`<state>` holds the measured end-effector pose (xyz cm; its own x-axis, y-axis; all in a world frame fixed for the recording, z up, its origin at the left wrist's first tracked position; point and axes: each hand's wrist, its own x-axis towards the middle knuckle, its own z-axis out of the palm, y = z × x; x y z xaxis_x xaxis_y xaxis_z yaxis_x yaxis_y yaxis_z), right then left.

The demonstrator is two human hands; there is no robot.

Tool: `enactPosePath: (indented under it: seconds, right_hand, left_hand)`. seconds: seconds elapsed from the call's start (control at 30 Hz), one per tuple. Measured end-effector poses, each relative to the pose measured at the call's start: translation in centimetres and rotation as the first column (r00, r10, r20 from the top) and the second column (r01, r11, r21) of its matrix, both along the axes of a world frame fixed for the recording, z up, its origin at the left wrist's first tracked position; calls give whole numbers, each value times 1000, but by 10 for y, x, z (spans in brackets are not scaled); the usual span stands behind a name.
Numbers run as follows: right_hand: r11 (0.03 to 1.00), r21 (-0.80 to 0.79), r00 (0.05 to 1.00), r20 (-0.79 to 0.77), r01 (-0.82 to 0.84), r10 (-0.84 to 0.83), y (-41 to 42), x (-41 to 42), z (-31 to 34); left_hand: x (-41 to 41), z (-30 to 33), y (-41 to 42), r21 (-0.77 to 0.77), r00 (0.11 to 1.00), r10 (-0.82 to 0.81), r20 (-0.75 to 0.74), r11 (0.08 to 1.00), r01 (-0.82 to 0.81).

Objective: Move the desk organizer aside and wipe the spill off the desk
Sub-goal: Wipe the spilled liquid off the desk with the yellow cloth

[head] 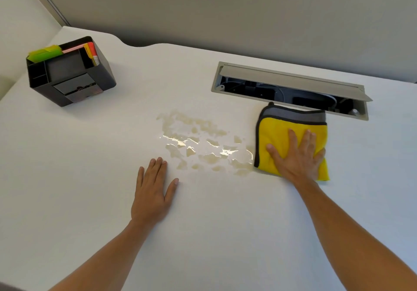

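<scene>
The spill (pixel 203 146), a pale yellowish puddle broken into patches, lay mid-bench (pixel 225 223). Just right of the spill, a folded yellow cloth (pixel 291 130) with grey trim lay flat, its left edge touching the wet patches. The right hand (pixel 295 155) pressed down on the cloth with fingers spread, its grip released and flat rather than clenched. Just left of the spill and a little nearer the person, the left hand (pixel 153 191) rested palm down on the bare bench, grip released, holding nothing. Well away from the spill, toward the far left, stood the black organizer (pixel 70 74) with coloured notes inside. Beyond the cloth, an open cable tray (pixel 291 87) sat recessed in the bench.
</scene>
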<state>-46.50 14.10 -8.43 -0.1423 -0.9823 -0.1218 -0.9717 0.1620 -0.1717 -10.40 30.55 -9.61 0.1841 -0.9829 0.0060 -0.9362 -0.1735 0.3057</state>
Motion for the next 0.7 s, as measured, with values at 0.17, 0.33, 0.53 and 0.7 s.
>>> enactPosePath:
  seconds: [0.17, 0.33, 0.53, 0.7]
  right_hand:
    - [997, -9, 996, 38, -80, 81, -4, 64, -4]
    - [980, 9, 978, 61, -199, 198, 3, 125, -3]
    - [920, -25, 919, 53, -390, 391, 36, 186, -2]
    - [849, -79, 849, 38, -522, 526, 48, 168, -2]
  left_hand:
    - [-1, 2, -1, 1, 1000, 0, 5, 1000, 0]
    - [-2, 4, -1, -4, 1000, -1, -10, 1000, 1]
    - [-1, 6, 1, -25, 1000, -9, -28, 1000, 8]
    - [1, 8, 1, -57, 995, 0, -101, 998, -6]
